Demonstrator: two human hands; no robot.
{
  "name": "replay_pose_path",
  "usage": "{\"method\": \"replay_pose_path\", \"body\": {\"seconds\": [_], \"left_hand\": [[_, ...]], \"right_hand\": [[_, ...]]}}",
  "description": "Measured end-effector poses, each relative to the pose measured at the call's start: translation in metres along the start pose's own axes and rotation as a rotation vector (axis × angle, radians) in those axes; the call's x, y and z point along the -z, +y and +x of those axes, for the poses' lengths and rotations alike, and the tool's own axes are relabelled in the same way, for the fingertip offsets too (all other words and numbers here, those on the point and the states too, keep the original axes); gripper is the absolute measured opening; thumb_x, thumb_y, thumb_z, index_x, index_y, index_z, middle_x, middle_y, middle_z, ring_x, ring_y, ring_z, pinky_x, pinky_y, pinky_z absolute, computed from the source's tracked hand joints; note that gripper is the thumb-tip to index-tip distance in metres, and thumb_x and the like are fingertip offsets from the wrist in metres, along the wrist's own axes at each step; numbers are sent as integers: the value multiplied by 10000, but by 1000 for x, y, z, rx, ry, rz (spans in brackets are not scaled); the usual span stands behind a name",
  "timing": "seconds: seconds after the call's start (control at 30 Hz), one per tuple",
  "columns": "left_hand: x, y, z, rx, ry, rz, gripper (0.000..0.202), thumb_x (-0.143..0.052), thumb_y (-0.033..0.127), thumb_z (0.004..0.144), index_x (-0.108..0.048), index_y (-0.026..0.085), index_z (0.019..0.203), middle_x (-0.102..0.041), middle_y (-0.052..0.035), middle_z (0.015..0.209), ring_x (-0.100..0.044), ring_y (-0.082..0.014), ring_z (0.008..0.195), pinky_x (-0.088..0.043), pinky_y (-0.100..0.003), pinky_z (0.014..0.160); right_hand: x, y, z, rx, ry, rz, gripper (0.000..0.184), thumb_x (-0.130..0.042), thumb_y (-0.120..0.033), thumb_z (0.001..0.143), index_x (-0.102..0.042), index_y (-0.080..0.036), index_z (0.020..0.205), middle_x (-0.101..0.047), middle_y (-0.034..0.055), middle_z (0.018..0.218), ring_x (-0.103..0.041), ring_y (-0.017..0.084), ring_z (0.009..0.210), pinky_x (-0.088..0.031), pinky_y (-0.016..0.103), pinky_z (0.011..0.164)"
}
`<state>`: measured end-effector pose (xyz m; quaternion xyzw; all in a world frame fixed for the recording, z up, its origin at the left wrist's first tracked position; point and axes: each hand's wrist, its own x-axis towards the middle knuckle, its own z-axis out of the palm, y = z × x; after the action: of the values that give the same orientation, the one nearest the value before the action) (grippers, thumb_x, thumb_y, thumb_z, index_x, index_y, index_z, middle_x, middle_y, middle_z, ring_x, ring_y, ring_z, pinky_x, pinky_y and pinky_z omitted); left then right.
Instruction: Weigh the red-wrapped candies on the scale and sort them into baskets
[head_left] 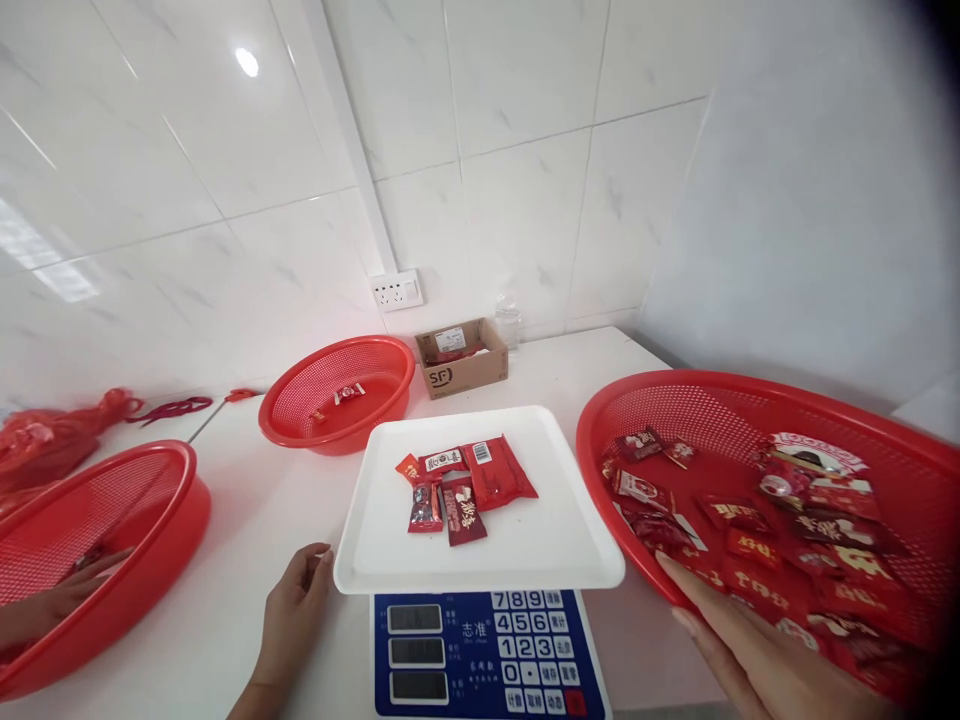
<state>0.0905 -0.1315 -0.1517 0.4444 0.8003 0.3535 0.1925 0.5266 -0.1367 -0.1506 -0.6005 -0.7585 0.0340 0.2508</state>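
A white tray (525, 560) sits on a blue-faced scale (487, 650) in front of me. Several red snack packets (465, 485) lie in the tray's middle. My left hand (296, 610) rests on the white table beside the tray's near left corner, fingers loosely bent and apart, holding nothing. My right hand (757, 650) reaches with flat, stretched fingers over the near edge of a big red basket (750, 385) on the right. That basket holds several red wrapped sweets (787, 530), and my fingertips lie on or just above them.
A second red basket (300, 430) with two small packets stands behind the scale. In a third red basket (172, 520) at the left is another person's hand (67, 595). A cardboard box (461, 360) stands by the tiled wall, and red bags (52, 430) lie far left.
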Motion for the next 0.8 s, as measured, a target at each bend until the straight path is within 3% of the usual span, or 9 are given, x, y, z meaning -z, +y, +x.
{"method": "replay_pose_path", "body": {"seconds": [0.23,0.33,0.4,0.47,0.53,0.63,0.7,0.8], "left_hand": [[5,-7,1,14,65,-156,487,-506,615,680,-568,202,930,-630,-13,758,-605,-208,707,-484,-338,679],[12,11,5,-9,188,-175,460,-501,592,707,-557,203,948,-623,-25,804,-602,-196,715,-491,-332,679],[16,32,9,-98,221,-148,420,-497,563,733,-559,215,959,-632,-40,875,-608,-200,778,-491,-310,666],[17,56,15,-254,141,-99,386,-496,540,749,-573,222,954,-635,-58,938,-605,-210,832,-484,-269,584],[13,79,21,-427,-32,-9,350,-481,509,775,-593,234,958,-632,-65,982,-600,-212,844,-470,-249,513],[2,105,31,-657,-236,124,317,-436,409,827,-600,258,1053,-611,-60,1103,-575,-221,979,-515,-304,697],[-6,114,37,-767,-300,181,337,-409,324,842,-575,258,1129,-589,-55,1170,-531,-225,1084,-482,-358,857],[-13,120,44,-849,-365,219,369,-393,245,843,-544,239,1180,-568,-55,1214,-499,-218,1132,-439,-385,939]], "right_hand": [[10,-24,22,-40,37,-135,411,-355,-384,878,-561,-274,1216,-717,52,946,-671,268,859,-534,416,786],[13,-32,28,-84,39,-170,423,-339,-386,882,-580,-221,1188,-685,79,1057,-646,275,952,-538,438,790],[16,-43,35,-98,54,-160,439,-356,-408,877,-579,-191,1187,-634,97,1162,-602,283,1047,-539,445,802],[18,-61,44,-74,41,-108,437,-380,-412,875,-564,-195,1207,-587,96,1233,-552,273,1123,-523,438,847],[19,-84,56,-12,-27,-30,415,-391,-378,882,-548,-215,1229,-567,85,1261,-524,251,1159,-489,432,911],[17,-118,73,97,-176,37,406,-431,-331,878,-531,-229,1259,-519,73,1316,-454,248,1227,-428,446,986],[15,-137,82,138,-264,49,410,-452,-307,876,-521,-228,1273,-478,68,1354,-391,253,1274,-397,454,1013],[13,-153,92,170,-335,46,422,-464,-297,877,-506,-218,1289,-450,74,1377,-330,265,1309,-347,488,1041]]}}
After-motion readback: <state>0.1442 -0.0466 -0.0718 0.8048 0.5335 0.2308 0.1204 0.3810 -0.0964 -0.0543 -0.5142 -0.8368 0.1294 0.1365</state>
